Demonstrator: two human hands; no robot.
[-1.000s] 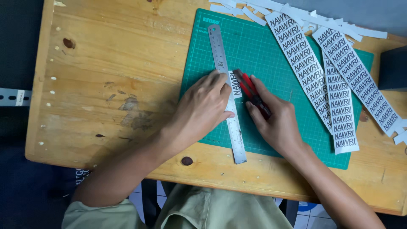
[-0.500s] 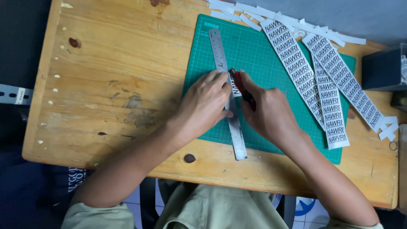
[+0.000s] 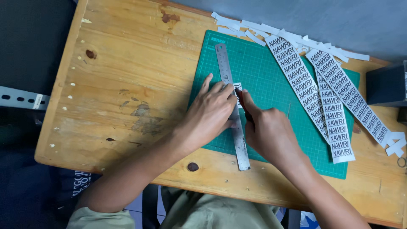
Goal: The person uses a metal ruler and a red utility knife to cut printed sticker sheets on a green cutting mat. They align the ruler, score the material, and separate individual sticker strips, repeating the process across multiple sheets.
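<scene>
Wooden desk: bare pale timber, matt, scuffed and stained, with dark knots and small holes.
Cutting mat: green, matt, rubbery-looking sheet printed with a fine grid.
Steel ruler: brushed metal, smooth, dull sheen.
Label strips: white paper, flat and matt, black print.
Paper offcuts: thin white slivers.
Black box: smooth, matt dark surface.
Olive trousers: soft woven cloth.

The left hand lies palm down with fingers spread and pointing forward, its bare forearm running back toward the body. Just beside it, the right hand is curled closed, knuckles up, wrist slightly bent.
</scene>
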